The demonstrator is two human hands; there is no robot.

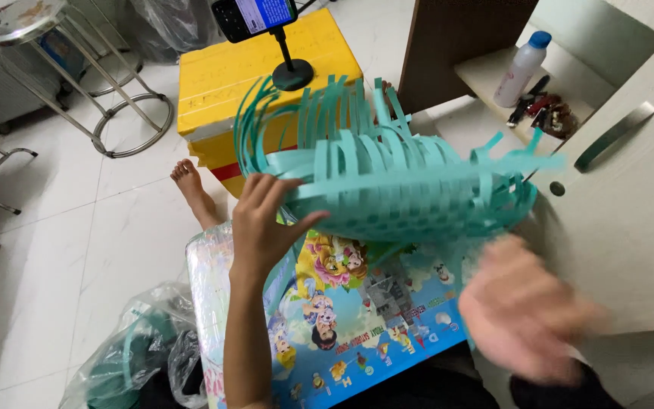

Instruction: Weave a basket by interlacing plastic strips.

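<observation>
A half-woven basket [395, 178] of teal plastic strips is held up tilted over a small table with a colourful cartoon top [357, 333]. Loose strip ends stick up and out around its rim. My left hand [263, 223] grips the basket's near left edge, thumb against the woven side. My right hand [527, 307] is blurred with motion below the basket's right side, fingers spread, holding nothing that I can see.
A yellow box [244, 83] carries a phone on a black stand [255, 17]. A bare foot [191, 189] rests on the white tiled floor. A clear bag with teal strips [130, 356] lies bottom left. A steel stool [47, 38] and a white cabinet [622, 204] flank the area.
</observation>
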